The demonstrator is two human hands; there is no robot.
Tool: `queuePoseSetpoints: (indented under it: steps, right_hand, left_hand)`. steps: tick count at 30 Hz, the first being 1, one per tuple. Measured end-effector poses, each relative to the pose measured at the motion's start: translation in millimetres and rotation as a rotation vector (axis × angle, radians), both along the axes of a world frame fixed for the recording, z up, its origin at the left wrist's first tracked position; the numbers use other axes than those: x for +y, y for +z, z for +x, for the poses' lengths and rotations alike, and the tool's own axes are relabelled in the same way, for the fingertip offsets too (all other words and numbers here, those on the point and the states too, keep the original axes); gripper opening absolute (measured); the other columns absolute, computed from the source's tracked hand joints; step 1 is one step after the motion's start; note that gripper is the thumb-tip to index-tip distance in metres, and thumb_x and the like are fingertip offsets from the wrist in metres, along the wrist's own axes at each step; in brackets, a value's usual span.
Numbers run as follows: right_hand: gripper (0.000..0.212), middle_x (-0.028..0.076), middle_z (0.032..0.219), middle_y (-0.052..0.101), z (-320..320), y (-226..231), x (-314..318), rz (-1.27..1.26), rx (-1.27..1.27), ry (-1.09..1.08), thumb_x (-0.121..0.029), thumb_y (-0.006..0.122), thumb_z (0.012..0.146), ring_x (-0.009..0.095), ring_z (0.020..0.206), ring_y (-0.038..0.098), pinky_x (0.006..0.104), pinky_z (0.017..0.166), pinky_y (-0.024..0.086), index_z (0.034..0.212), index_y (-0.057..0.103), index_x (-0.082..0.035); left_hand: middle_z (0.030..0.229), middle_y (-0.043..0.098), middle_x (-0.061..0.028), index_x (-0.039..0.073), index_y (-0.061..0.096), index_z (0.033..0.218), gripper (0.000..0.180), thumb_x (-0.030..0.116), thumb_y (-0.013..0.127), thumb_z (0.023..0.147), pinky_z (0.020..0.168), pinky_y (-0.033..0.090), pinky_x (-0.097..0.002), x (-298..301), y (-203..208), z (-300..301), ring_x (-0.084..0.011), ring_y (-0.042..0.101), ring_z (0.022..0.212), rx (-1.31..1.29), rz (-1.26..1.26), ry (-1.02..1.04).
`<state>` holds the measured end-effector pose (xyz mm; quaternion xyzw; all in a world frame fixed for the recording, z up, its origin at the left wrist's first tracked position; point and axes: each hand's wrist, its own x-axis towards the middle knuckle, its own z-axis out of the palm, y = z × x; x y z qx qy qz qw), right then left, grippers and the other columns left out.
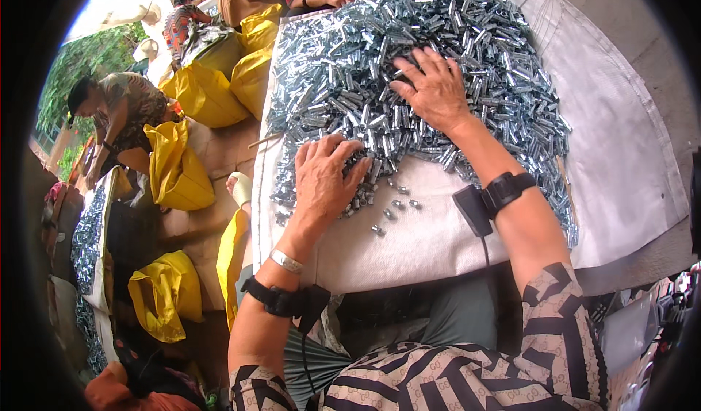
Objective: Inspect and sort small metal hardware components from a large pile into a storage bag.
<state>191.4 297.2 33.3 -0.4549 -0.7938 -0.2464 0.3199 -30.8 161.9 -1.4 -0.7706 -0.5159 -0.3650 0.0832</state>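
A large heap of small silver metal sleeves (336, 82) is spread over a white woven cloth (409, 247) in front of me. My right hand (436, 95) lies on the heap's middle with its fingers spread among the pieces; I see nothing gripped. Nearer to me and to the left, my left hand (326, 176) rests palm down on the heap's edge, its fingers apart and slightly bent. What is under its palm is hidden. Several short metal pieces (397, 204) lie loose on the cloth just right of the left hand.
Yellow sacks (179, 166) stand on the floor to the left, near a crouching person (120, 112). Across the heap, a red-sleeved person's hand (337, 0) touches the far edge. A thin stick (264, 140) juts over the cloth's left edge. Another heap (87, 243) lies far left.
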Motion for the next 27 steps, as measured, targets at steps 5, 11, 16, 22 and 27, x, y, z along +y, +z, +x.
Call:
queuePoseSetpoints:
  steps: [5,11,16,22,27]
  right_hand:
    - [0.037,0.01,0.127,0.057,-1,-13,-29,-0.013,-0.062,0.096,-0.043,0.065,0.089,0.027,0.122,0.05,0.047,0.103,0.034,0.114,0.068,-0.016]
    - [0.032,0.002,0.118,0.061,1,-23,-65,-0.003,-0.062,0.172,-0.036,0.067,0.087,0.025,0.114,0.053,0.0439,0.091,0.038,0.116,0.066,-0.023]
    - [0.028,0.003,0.115,0.061,5,-33,-93,-0.053,-0.043,0.261,-0.027,0.067,0.086,0.023,0.112,0.053,0.041,0.091,0.04,0.113,0.067,-0.023]
    - [0.03,0.004,0.113,0.062,17,-37,-128,-0.089,-0.013,0.363,-0.017,0.07,0.082,0.026,0.11,0.055,0.0419,0.095,0.04,0.111,0.068,-0.019]
    - [0.038,0.003,0.115,0.062,27,-40,-150,-0.097,-0.01,0.363,-0.009,0.069,0.081,0.027,0.111,0.055,0.0421,0.097,0.042,0.117,0.066,-0.018]
  left_hand:
    - [0.11,0.064,-0.0076,0.015,0.07,0.107,0.025,0.033,0.068,0.089,0.099,0.038,-0.0422,-16,4,9,-0.0282,0.057,0.107,0.029,-0.147,-0.055]
    - [0.11,0.064,-0.0068,0.013,0.071,0.103,0.024,0.032,0.069,0.088,0.097,0.04,-0.0411,-38,5,19,-0.0275,0.057,0.108,-0.025,-0.192,-0.119]
    - [0.11,0.063,-0.0067,0.015,0.071,0.103,0.023,0.03,0.071,0.085,0.098,0.039,-0.0413,-54,1,29,-0.027,0.056,0.109,0.006,-0.112,-0.152]
    - [0.121,0.062,-0.0041,0.017,0.07,0.109,0.026,0.031,0.071,0.086,0.112,0.026,-0.0506,-71,1,34,-0.0251,0.053,0.123,0.051,-0.109,-0.131]
    - [0.133,0.059,-0.0031,0.019,0.069,0.114,0.028,0.028,0.069,0.088,0.116,0.017,-0.0564,-86,-2,34,-0.0247,0.047,0.132,0.111,-0.071,-0.134]
